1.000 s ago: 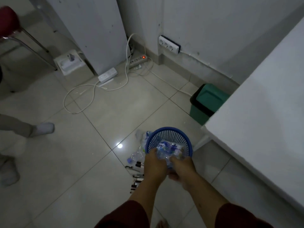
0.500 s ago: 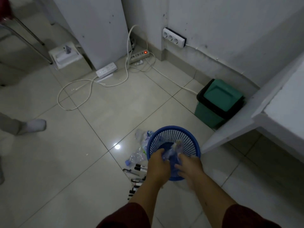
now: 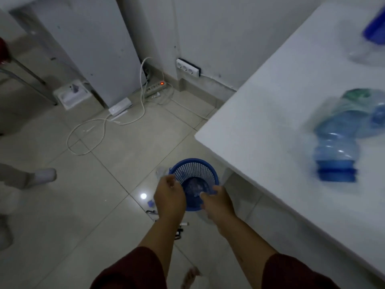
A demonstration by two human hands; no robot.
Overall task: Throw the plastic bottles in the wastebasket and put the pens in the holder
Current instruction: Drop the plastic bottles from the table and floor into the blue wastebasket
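Observation:
The blue mesh wastebasket (image 3: pixel 208 171) stands on the tiled floor beside the white table (image 3: pixel 260 122). A crushed clear plastic bottle (image 3: pixel 194 187) lies inside it. My left hand (image 3: pixel 169 197) hovers at the basket's left rim with loosely curled fingers and holds nothing. At the near right rim, my right hand (image 3: pixel 217 202) has its fingers apart and empty. Left of the basket a clear bottle (image 3: pixel 160 172) and a blue-capped one (image 3: pixel 150 203) lie on the floor. Several pens (image 3: pixel 180 229) show beneath my left forearm. Crushed blue bottles (image 3: pixel 335 151) lie on the table.
A blurred blue object (image 3: pixel 375 28) sits at the table's far right. A power strip (image 3: pixel 155 88) and white cables (image 3: pixel 104 126) run across the floor by the wall. Another person's socked foot (image 3: pixel 44 175) stands at the left.
Both hands held a crushed bottle over the basket; it now lies inside and both hands are empty at the rim. The view swung up, bringing the tabletop and its bottles into sight.

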